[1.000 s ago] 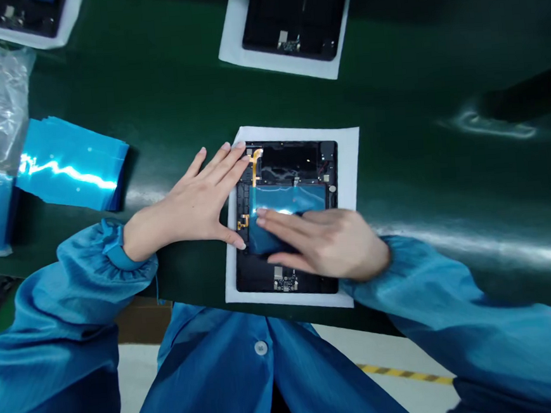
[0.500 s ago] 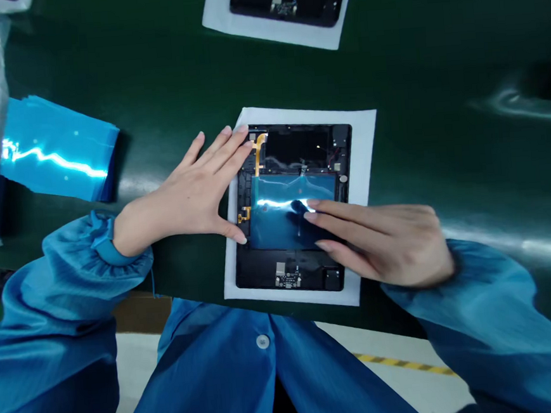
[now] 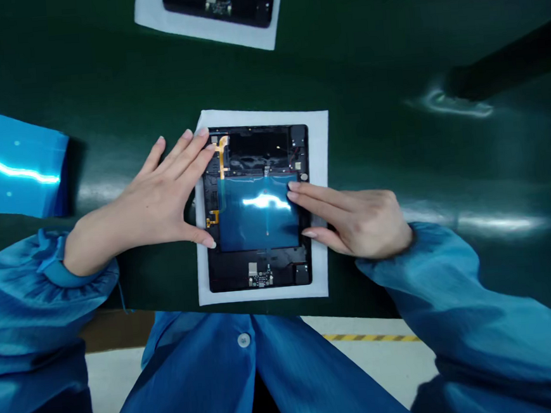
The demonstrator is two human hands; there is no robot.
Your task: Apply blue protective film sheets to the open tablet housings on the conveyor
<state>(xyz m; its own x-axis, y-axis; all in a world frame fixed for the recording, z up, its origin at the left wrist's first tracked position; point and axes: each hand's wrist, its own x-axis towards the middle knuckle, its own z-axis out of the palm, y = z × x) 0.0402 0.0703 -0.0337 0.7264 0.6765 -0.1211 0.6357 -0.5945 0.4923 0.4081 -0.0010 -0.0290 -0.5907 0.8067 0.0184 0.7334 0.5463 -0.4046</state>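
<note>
An opened black tablet housing (image 3: 242, 269) lies on a white foam sheet (image 3: 318, 139) in front of me. Blue glossy film (image 3: 258, 224) covers the middle of it, with bright glare across its surface. An orange flex cable (image 3: 222, 156) runs down the housing's left side. My left hand (image 3: 155, 200) is spread open, with fingertips on the housing's upper left edge and thumb at its left side. My right hand (image 3: 357, 216) has its fingers stretched out, two fingertips on the film's right edge and the thumb by the housing's right side.
A stack of blue film sheets (image 3: 15, 166) lies on the dark green table (image 3: 118, 85) at left. Another tablet housing (image 3: 241, 9) on white foam (image 3: 156, 18) is at the far side. A dark bar (image 3: 512, 60) stands at right, and the table's front edge is close to my body.
My right hand has slid from the film's middle to its right edge. My left hand stays at the housing's left side. The whole view has shifted, so things appear farther left.
</note>
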